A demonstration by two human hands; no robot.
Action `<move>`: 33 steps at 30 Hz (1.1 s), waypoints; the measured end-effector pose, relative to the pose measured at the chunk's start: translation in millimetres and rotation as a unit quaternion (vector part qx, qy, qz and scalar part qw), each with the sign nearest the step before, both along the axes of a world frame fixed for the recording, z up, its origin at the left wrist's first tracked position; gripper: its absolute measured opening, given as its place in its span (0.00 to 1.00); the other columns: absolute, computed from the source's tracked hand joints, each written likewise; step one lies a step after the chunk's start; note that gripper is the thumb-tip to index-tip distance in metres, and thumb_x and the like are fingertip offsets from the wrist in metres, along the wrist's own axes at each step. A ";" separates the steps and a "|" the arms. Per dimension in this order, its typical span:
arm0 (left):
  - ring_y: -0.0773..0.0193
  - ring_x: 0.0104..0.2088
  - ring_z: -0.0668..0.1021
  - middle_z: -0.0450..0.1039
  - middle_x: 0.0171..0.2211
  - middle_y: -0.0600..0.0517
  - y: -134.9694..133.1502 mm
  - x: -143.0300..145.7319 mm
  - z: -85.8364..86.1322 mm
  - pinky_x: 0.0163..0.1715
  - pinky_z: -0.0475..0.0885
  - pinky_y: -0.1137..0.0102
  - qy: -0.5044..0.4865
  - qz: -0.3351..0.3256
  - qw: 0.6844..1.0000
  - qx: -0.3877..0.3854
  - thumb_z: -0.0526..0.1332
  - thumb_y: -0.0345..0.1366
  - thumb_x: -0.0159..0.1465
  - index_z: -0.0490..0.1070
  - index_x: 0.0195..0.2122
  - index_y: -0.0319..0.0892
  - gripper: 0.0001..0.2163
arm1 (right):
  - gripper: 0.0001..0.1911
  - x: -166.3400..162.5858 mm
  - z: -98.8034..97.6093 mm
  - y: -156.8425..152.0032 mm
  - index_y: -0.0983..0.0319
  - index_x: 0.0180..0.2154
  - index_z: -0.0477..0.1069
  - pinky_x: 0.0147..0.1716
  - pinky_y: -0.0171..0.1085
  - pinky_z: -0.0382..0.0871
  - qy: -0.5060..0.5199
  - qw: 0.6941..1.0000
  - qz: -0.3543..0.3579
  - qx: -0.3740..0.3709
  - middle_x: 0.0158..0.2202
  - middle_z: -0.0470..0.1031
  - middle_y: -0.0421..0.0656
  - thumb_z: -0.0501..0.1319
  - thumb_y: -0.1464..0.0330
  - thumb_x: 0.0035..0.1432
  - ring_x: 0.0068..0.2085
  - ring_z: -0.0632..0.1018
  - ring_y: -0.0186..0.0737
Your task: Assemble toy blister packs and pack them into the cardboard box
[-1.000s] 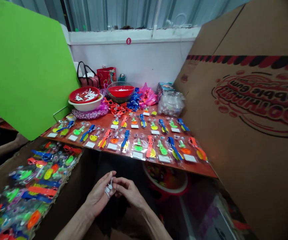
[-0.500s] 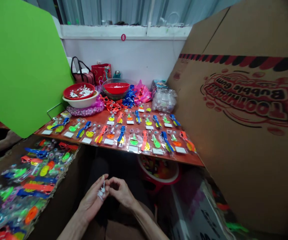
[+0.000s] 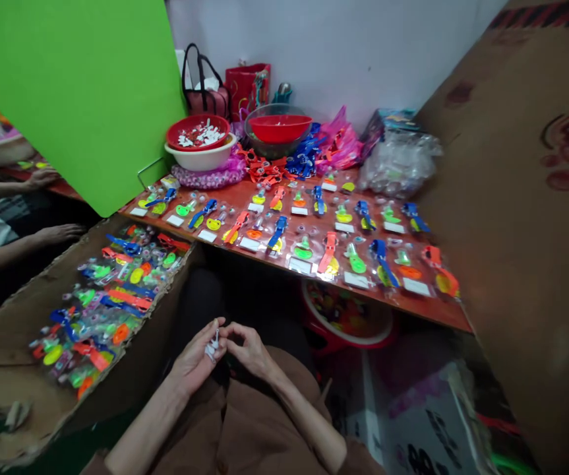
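Observation:
My left hand is cupped over my lap around several small white pieces, which look like plastic and have thin stems. Close against its fingers, my right hand has thumb and forefinger pinched together by the end of one stem. Whatever sits in that pinch is too small to make out. Beyond both hands, rows of clear packs holding coloured pacifier-shaped pieces and blue or orange straps lie on the red-brown table.
Left stands a cardboard box of filled packs; a co-worker's arm is beyond it. White pieces fill a red bowl at the back. A tub sits under the table. A green board and large carton flank me.
The view has tilted down and swung left, so more of the left box and a co-worker's arms show. Both hands remain together around the white pieces.

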State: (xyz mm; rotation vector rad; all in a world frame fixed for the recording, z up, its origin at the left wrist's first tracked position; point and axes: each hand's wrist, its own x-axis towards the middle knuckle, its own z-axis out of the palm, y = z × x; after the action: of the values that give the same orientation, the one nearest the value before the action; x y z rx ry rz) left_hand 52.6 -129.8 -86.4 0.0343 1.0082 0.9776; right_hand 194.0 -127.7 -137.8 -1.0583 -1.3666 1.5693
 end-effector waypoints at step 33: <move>0.73 0.21 0.71 0.72 0.26 0.53 -78.5 17.1 52.0 0.19 0.60 0.78 0.010 -0.077 0.996 0.041 0.68 0.36 0.62 0.73 0.44 0.36 0.12 | 0.11 43.7 -39.4 11.6 0.63 0.39 0.77 0.36 0.34 0.64 -0.239 0.958 0.118 0.102 0.34 0.78 0.43 0.57 0.68 0.63 0.35 0.75 0.37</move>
State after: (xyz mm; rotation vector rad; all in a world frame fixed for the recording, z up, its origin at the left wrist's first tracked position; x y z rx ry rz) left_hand 69.7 -208.3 -34.4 0.1876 0.9684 0.8785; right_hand 237.6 -116.1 -177.2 -1.2285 -2.0005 1.3405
